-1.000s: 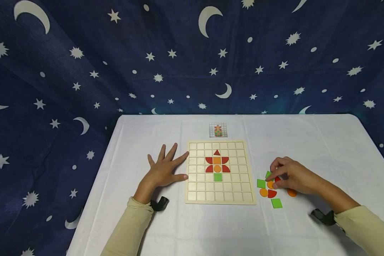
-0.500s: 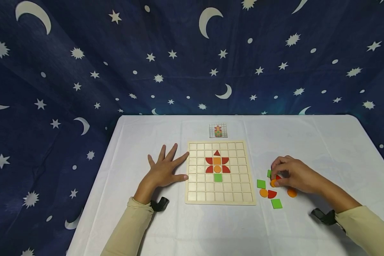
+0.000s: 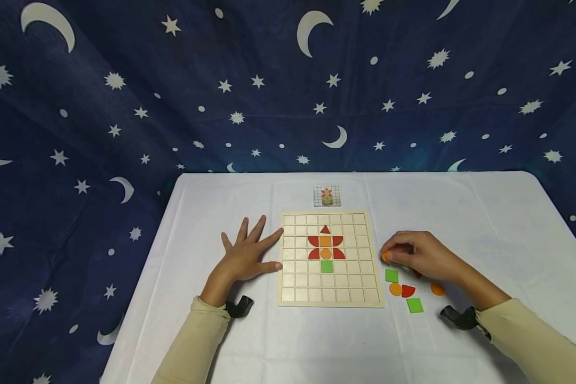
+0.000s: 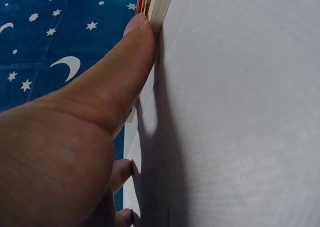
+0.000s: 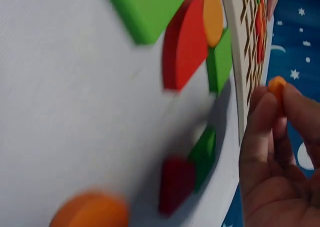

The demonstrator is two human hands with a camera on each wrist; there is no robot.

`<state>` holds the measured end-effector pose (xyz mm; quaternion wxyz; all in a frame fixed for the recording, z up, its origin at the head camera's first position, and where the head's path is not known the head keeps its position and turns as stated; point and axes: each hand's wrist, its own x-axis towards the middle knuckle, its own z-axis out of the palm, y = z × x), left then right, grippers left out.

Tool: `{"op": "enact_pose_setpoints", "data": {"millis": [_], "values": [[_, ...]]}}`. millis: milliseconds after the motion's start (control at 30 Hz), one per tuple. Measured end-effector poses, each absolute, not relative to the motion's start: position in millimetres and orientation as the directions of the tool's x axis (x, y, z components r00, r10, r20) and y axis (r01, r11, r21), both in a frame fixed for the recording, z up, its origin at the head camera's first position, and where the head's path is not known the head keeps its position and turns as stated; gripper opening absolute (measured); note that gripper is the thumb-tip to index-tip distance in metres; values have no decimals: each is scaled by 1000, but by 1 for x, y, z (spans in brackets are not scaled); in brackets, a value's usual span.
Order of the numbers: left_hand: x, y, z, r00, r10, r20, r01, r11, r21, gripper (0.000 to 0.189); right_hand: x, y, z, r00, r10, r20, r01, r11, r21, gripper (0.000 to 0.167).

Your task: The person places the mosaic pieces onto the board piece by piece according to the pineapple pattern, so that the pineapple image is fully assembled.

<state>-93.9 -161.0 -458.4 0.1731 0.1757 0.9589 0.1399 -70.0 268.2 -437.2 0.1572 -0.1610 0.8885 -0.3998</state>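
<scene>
My right hand (image 3: 420, 256) pinches an orange disc (image 5: 277, 88) between thumb and fingers, just off the right edge of the wooden grid board (image 3: 355, 293). My left hand (image 3: 246, 257) lies with fingers spread, index fingertip and thumb (image 4: 115, 62) against the board's left edge. On the board are a red triangle (image 3: 325, 230), an orange square (image 3: 325, 241), an orange disc (image 3: 326, 254) and a green square (image 3: 327, 266). Several red quarter-round pieces (image 3: 338, 254) flank the orange ones.
Loose pieces lie right of the board: green squares (image 3: 415, 305), orange discs (image 3: 438, 289) and red quarter-rounds (image 3: 408, 291), some partly under my right hand. A small pattern card (image 3: 327, 196) lies behind the board. A starry dark blue cloth (image 3: 278, 80) hangs behind the white table (image 3: 221, 197).
My right hand has taken an orange disc from the loose pieces, lifted it and moved left toward the board. The left hand has stayed in place.
</scene>
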Motion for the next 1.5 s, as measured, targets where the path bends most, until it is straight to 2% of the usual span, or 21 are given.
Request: {"op": "enact_pose_setpoints", "data": {"millis": [100,200,433,733,967,1300,1500], "values": [[-94,-161,-459,-879,382,-286,286,901,325,89,-72,256,-440,-900,-417,-125,-188,631,-753,14],[-94,-161,-460,-880,381,-284,285,901,326,89,-72,245,-442,-901,-408,-151,-167,644,-746,17],[-93,-161,-460,-880,384,-281,287,899,332,88,-71,224,-444,-890,-393,-231,-83,637,-766,10],[-94,-161,-460,-881,377,-285,279,902,329,88,-70,205,-448,-913,-357,-199,-63,603,-795,12],[-94,-161,-460,-883,377,-281,282,902,326,88,-66,195,-444,-921,-359,-152,-104,604,-790,20],[-95,-161,-459,-882,377,-284,278,901,333,89,-65,180,-449,-925,-348,-150,-108,621,-776,12],[-95,-161,-460,-883,375,-283,278,902,330,89,-64,174,-451,-933,-348,-95,-164,643,-748,12]]}}
